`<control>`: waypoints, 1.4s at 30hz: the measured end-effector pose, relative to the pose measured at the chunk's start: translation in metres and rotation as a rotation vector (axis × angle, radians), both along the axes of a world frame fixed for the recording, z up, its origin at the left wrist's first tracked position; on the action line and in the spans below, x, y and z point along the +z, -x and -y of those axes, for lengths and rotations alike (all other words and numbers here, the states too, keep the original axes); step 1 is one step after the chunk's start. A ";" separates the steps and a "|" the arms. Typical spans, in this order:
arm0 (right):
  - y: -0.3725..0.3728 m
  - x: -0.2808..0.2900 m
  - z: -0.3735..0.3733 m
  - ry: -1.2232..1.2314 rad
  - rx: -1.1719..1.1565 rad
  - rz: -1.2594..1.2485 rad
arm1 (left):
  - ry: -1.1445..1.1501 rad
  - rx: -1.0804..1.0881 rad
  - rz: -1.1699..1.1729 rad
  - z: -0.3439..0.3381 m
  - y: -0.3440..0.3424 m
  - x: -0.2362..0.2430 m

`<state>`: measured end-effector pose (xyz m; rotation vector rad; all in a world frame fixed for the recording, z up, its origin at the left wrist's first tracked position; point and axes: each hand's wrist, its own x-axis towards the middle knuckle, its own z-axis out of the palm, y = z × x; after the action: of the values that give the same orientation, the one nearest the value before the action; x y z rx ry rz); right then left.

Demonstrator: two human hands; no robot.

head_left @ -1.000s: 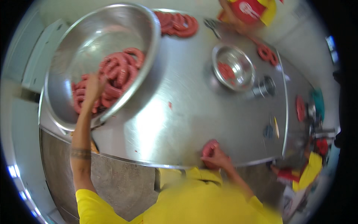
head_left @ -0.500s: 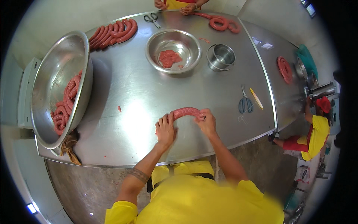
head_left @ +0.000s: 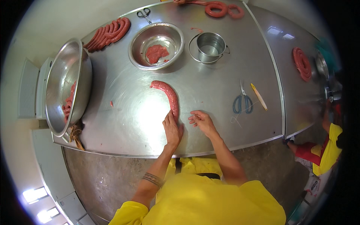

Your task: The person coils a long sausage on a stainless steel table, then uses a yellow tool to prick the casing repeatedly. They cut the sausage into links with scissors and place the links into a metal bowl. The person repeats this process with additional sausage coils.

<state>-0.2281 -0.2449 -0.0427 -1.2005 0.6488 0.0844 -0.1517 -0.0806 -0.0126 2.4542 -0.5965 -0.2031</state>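
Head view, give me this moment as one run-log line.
left hand: touching near end of sausage | right hand: open, apart from sausage | sausage: curved on steel table | scissors: right of both hands

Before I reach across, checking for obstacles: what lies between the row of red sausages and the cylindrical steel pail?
The head view shows a round steel bowl holding red meat there.

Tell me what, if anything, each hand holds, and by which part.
The left hand is on the near end of a curved red sausage; whether it grips firmly cannot be told. The right hand, open beside it, holds nothing.
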 end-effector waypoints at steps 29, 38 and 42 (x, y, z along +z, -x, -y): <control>0.059 0.050 -0.047 -0.500 -0.200 -0.287 | 0.743 0.035 -1.808 -0.027 0.020 -0.004; 0.046 0.078 -0.029 0.790 -0.165 -0.005 | 1.089 -0.221 -1.870 0.069 -0.030 0.007; 0.029 0.078 -0.037 0.951 -0.055 0.001 | 0.788 0.047 -1.934 0.079 -0.058 0.013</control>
<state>-0.2568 -0.2080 0.0354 -2.0890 0.7428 -0.3071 -0.0938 -0.1599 0.0007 0.7085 0.2736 -1.5990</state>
